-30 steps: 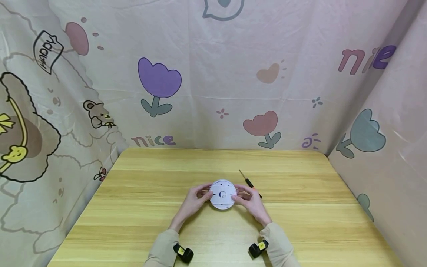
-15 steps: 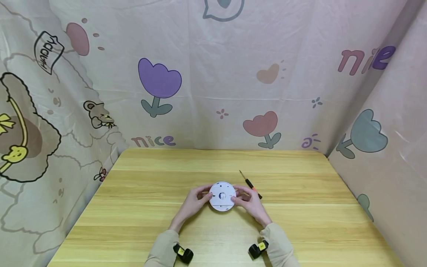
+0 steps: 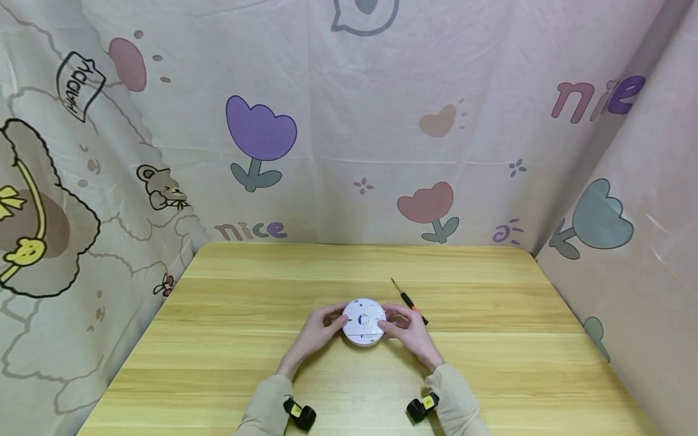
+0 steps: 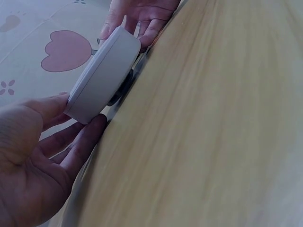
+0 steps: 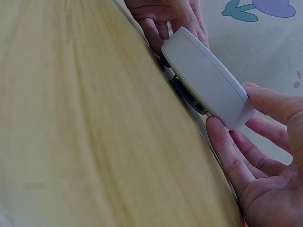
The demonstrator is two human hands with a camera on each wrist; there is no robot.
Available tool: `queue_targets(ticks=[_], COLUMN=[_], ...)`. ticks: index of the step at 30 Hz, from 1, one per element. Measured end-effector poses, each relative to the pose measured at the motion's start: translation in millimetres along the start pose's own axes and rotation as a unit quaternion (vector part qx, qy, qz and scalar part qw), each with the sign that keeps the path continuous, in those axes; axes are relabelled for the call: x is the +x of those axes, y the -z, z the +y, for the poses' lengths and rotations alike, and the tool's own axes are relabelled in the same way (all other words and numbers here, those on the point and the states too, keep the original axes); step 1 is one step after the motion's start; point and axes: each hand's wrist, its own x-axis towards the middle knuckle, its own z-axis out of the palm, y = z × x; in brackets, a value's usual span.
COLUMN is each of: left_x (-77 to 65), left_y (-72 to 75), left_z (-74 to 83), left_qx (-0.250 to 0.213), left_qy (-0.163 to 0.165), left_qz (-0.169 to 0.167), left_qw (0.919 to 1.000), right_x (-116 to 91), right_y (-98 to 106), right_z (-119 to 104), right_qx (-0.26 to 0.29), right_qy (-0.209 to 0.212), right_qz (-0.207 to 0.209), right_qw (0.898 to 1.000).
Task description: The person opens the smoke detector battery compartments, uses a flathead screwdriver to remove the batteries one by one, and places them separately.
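A round white smoke detector (image 3: 363, 330), with slots and a small central mark on its upward face, is held between both hands slightly off the table. My left hand (image 3: 322, 325) grips its left edge, thumb on top and fingers beneath. On the opposite edge, my right hand (image 3: 408, 327) pinches it the same way. In the left wrist view the detector (image 4: 106, 71) shows its smooth side wall and a dark raised part underneath, close to the tabletop. The right wrist view shows the detector (image 5: 208, 80) tilted between both hands.
A thin screwdriver (image 3: 406, 298) with a black and orange handle lies just behind the right hand. The wooden table (image 3: 245, 284) meets a printed curtain (image 3: 349, 121) at its back and sides. Black wrist cameras (image 3: 302, 415) sit over the sleeves.
The detector has tilted a little in the hands, and its face now sits slightly lower in the head view. Both hands have stayed nearly in place; the screwdriver has not moved.
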Motion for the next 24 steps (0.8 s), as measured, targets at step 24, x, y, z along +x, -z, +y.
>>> queue_targets(ticks=[24], left_x=[-0.9], left_y=[-3.8], left_z=[6.3], left_qx=[-0.005], left_qy=[0.007], left_qz=[-0.014], left_qw=[0.9999], right_x=[0.8], right_y=[-0.5], right_z=[-2.4], right_qx=[-0.051], right_qy=[0.010], right_qz=[0.022], right_qw=[0.998])
